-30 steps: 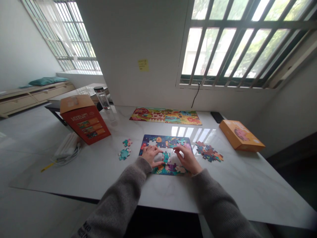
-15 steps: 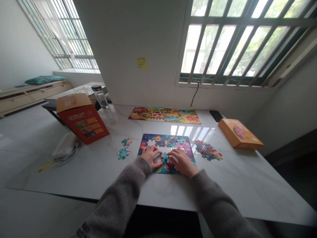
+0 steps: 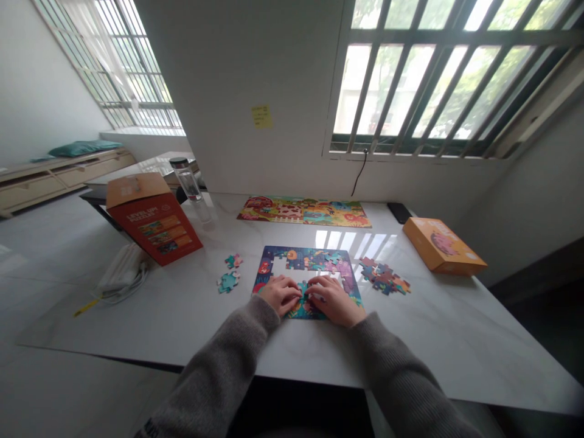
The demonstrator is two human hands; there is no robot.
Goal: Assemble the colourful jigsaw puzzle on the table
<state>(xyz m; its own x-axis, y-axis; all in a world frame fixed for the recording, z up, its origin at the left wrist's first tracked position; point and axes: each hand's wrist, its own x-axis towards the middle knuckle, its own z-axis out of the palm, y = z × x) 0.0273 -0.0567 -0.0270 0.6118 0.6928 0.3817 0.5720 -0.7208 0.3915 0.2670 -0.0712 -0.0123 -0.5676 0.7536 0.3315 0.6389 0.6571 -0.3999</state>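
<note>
A partly assembled jigsaw puzzle [image 3: 292,255] with a dark blue and purple border lies on the white table, with a gap across its middle. Both hands meet over its lower centre at a teal puzzle piece [image 3: 303,288]. My left hand [image 3: 279,293] has its fingers drawn together at the piece's left side. From the right, my right hand [image 3: 336,299] curls its fingertips onto the same piece. My fingers partly cover the piece, so how it fits its neighbours is hidden. Loose teal and pink pieces [image 3: 228,281] lie left of the puzzle; a cluster of darker pieces [image 3: 383,277] lies right.
Behind lies a long finished puzzle strip [image 3: 303,211]. A red puzzle box [image 3: 159,225] and a glass bottle [image 3: 187,179] stand left, near a white power strip [image 3: 121,271]. An orange box [image 3: 442,246] and a black phone [image 3: 398,213] are at the right.
My left hand's fingers have closed in from a wider spread and shifted slightly lower, uncovering more of the puzzle's left side. My right hand's fingertips have drawn in over the teal piece.
</note>
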